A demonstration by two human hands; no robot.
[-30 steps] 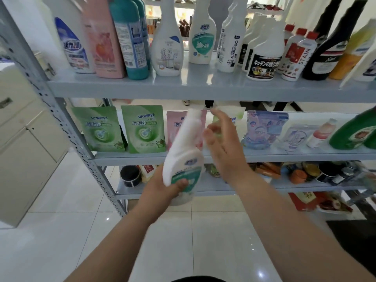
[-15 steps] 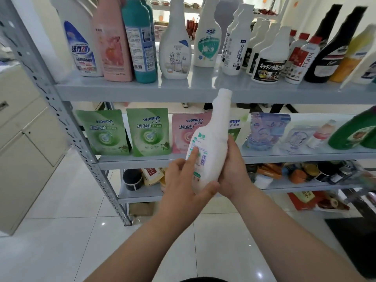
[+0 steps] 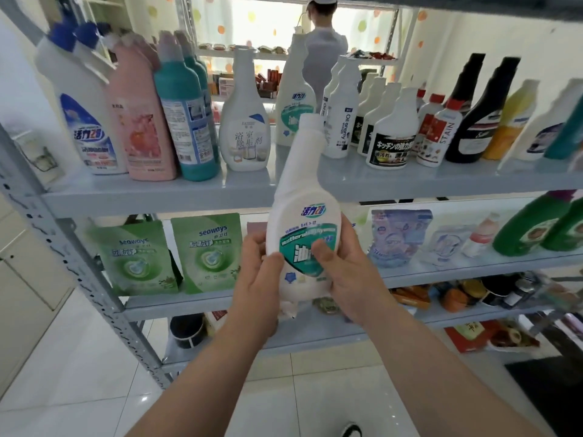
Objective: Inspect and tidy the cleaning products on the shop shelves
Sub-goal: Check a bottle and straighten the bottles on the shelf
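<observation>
A white cleaner bottle with a teal front label is held upright in front of the shelves, its label facing me. My left hand grips its lower left side, thumb on the label. My right hand grips the lower right side, thumb pressed on the label. The bottle's neck reaches up past the edge of the upper shelf, in front of a gap between a white bathroom cleaner bottle and a matching teal-label bottle.
The upper shelf carries several bottles: white with blue caps, pink, teal, white spray refills, black. Green refill pouches stand on the middle shelf. A person stands behind the rack.
The bottle has turned from its back label to its front label facing me and has risen slightly. Both hands have shifted to grip its lower body from either side.
</observation>
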